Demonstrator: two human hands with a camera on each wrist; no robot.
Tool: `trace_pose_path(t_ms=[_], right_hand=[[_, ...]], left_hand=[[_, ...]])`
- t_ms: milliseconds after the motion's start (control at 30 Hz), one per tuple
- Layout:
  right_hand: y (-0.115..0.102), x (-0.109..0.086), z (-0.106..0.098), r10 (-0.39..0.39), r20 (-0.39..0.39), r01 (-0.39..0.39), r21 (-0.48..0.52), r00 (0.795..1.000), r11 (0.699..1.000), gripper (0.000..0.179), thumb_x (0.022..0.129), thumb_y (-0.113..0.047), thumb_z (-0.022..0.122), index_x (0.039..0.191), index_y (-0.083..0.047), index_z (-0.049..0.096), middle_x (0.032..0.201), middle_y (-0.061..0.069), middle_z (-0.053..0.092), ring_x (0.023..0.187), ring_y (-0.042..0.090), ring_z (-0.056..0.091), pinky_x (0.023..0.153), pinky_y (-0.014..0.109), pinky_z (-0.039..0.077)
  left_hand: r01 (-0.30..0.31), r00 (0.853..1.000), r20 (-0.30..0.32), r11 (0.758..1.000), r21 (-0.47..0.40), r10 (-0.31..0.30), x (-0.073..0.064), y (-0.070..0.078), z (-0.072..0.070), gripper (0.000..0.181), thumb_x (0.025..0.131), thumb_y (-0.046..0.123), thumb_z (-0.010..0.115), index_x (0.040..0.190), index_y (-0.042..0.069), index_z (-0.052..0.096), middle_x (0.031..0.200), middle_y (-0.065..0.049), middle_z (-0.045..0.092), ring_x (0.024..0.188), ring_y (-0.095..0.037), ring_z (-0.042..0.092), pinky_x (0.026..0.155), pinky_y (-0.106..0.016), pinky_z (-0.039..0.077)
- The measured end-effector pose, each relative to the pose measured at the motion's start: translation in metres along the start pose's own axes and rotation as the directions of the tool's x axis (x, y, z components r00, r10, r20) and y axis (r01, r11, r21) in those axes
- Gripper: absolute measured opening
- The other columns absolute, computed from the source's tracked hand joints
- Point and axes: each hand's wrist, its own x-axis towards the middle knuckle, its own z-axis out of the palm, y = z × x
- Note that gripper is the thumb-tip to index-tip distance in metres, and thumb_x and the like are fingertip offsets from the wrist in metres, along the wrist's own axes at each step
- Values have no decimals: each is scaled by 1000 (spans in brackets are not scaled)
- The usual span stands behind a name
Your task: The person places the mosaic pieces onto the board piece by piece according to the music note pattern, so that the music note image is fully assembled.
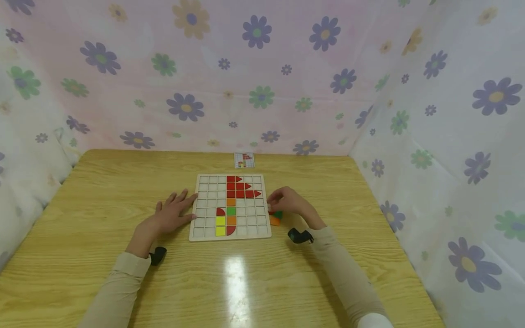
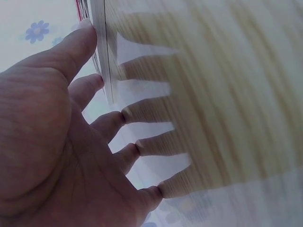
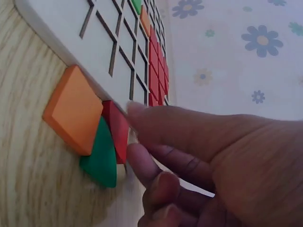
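Observation:
A white grid board (image 1: 250, 223) with a wooden rim lies on the table, several red, yellow, orange and green pieces set in its squares. My left hand (image 1: 172, 216) rests beside its left edge, fingers spread and fairly straight; in the left wrist view the thumb (image 2: 78, 47) touches the board's side. At the right edge is my right hand (image 1: 287, 200), fingers bent, with thumb and index tips close to a loose red piece (image 3: 117, 130). I cannot tell whether they pinch anything. A green piece (image 3: 102, 158) and an orange square (image 3: 73, 111) lie against that red one.
A small printed card (image 1: 244, 160) showing a coloured pattern lies behind the board, near the back edge of the wooden table (image 1: 123, 182). Flowered cloth (image 1: 221, 82) hangs at the back and sides. Black wrist cameras (image 1: 300, 235) sit on both wrists.

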Motion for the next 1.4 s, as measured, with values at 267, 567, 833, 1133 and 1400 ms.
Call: trace_pose_path(t_ms=[267,567,833,1133,1400], right_hand=[[4,-4,8,80,-74,-81,-19,994,997,19,82,-4,83,100,-1,76,86,6,69,77,14,60,69,24,48],[0,-10,11,59,-119,-68,-66,991,996,14,84,-8,83,92,-1,74,82,6,68,73,15,59,67,27,48],[-11,-13,22,29,-238,-42,-51,971,998,14,91,-13,77,103,-5,78,92,7,72,78,18,64,64,28,50],[-34,-4,67,-206,-238,229,74,949,971,11,95,-7,71,102,-1,78,95,12,76,66,10,59,62,22,49],[-51,9,100,-290,-210,331,194,934,924,7,95,-11,73,96,-6,78,94,8,75,56,6,47,54,19,41]], left_hand=[[-7,1000,10,1000,2,7,-1,2,-3,69,104,38,58,161,10,30,166,-29,10,149,-59,2,109,-81,2],[-2,1000,11,1000,3,2,-2,2,-3,69,104,38,58,161,10,31,166,-29,11,150,-58,1,109,-81,1],[-2,1000,17,1000,5,2,-1,2,-3,69,104,37,58,161,10,30,167,-29,11,150,-59,2,109,-81,1],[-9,1000,15,1000,18,8,0,3,-3,68,105,36,57,161,10,30,167,-29,11,149,-59,3,109,-82,2],[-8,1000,0,999,38,8,0,4,-3,67,105,34,58,160,9,31,166,-30,13,149,-60,5,108,-83,5]])
